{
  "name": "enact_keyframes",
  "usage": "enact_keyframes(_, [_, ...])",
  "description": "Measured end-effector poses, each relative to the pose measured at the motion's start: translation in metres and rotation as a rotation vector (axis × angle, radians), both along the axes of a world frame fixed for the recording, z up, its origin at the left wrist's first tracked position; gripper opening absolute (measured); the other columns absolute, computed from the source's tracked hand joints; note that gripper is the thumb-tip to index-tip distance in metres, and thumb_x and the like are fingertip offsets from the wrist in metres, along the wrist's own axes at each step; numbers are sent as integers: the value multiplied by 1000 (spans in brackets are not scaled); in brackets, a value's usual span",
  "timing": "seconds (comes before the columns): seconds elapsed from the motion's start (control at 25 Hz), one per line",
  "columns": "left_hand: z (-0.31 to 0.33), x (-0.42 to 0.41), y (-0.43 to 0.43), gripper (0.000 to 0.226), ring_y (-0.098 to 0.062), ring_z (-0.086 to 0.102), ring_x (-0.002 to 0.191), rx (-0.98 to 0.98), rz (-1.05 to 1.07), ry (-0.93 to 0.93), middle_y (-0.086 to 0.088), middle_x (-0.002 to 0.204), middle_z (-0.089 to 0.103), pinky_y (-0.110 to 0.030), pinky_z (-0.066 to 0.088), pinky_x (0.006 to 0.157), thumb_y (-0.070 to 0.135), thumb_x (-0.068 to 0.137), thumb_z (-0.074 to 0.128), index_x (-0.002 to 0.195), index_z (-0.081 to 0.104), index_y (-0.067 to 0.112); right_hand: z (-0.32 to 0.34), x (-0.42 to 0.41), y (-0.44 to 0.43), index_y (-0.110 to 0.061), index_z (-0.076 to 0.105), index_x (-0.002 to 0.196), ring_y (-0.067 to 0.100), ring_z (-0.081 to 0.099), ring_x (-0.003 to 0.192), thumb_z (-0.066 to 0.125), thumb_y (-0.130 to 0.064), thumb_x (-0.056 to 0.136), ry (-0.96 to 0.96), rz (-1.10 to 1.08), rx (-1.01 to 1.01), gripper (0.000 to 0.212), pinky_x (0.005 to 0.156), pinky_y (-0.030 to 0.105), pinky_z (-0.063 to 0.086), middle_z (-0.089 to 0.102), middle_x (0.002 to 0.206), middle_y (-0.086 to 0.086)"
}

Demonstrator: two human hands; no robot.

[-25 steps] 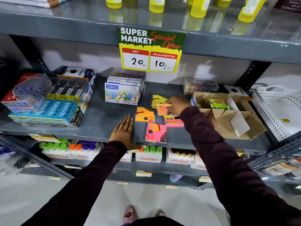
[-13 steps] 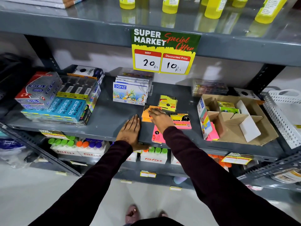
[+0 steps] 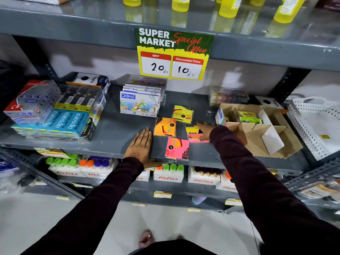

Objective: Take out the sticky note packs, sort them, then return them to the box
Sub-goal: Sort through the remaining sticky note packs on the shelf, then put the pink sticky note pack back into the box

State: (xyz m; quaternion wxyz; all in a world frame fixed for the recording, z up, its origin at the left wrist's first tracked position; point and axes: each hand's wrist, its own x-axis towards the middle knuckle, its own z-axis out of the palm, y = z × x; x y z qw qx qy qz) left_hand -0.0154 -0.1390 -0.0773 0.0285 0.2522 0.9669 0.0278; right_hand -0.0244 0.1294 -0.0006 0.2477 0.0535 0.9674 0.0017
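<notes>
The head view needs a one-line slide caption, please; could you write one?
Left hand flat on the shelf, right hand over sorted sticky note packs beside the cardboard box.

A person is wearing long, dark maroon sleeves (image 3: 257,181) reaching to both wrists, leaving the left hand (image 3: 140,148) and right hand (image 3: 203,130) bare, without rings or watch showing.
</notes>
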Motion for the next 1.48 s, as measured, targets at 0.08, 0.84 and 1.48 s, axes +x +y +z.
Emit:
enact_keyframes(0.08, [1,0,0,133,-24,-1,144,-14,3,-1,-15,157,-2,-34,-3,116,88,56,47,145,-3,2,6,4,-1,-7,30,146,33,27,143,69,-33,84,42,-22,69,78,115,42,27,25,156,19])
enact_keyframes(0.84, [-1,-1,1,133,-23,-6,144,-69,11,-12,-15,156,-7,-36,-1,118,88,57,45,144,-7,1,-56,95,-70,-19,77,93,19,75,91,43,-42,80,659,372,-83,43,64,29,63,77,103,0])
enact_keyframes(1.48, [-1,1,0,129,-24,-5,144,-55,10,7,-15,156,-6,-37,0,119,85,60,44,144,-6,1,-10,53,-54,-12,21,150,25,29,143,74,-46,73,206,209,-213,100,117,33,26,30,156,11])
